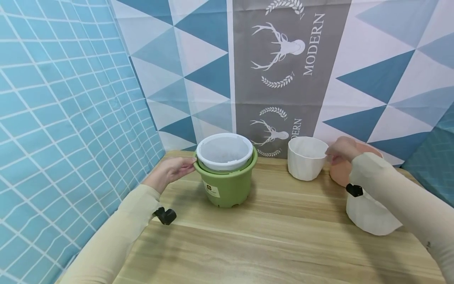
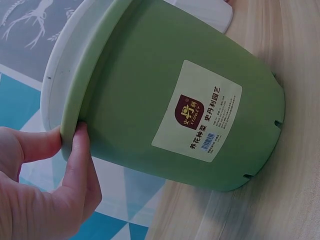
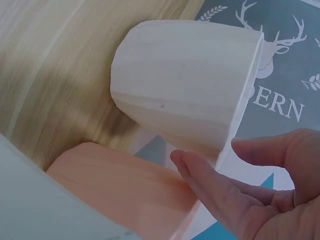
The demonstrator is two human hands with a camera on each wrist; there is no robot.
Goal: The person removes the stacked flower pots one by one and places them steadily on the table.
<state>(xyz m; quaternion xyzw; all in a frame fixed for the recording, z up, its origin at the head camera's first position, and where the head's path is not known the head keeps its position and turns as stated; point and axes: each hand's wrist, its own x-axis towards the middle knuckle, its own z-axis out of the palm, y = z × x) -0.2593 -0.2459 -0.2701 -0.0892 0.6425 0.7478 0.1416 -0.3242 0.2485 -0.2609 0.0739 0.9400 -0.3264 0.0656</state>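
Note:
A green pot (image 1: 227, 187) holds a white pot (image 1: 224, 152) inside it. My left hand (image 1: 173, 169) pinches the green rim between thumb and fingers, plainly seen in the left wrist view, where the pot (image 2: 170, 95) shows its label. My right hand (image 1: 342, 150) is at the right rim of a small white pot (image 1: 306, 159). In the right wrist view, the thumb and fingers of this hand (image 3: 265, 185) lie on either side of the white pot's (image 3: 180, 75) rim. An orange pot (image 3: 125, 190) sits just beside it, partly behind my hand in the head view.
Another white pot (image 1: 370, 215) stands at the right under my right forearm. A wooden table (image 1: 241, 244) carries the pots. Blue tiled cloth (image 1: 64, 98) hangs at the left, and a patterned cloth (image 1: 248, 90) behind the pots.

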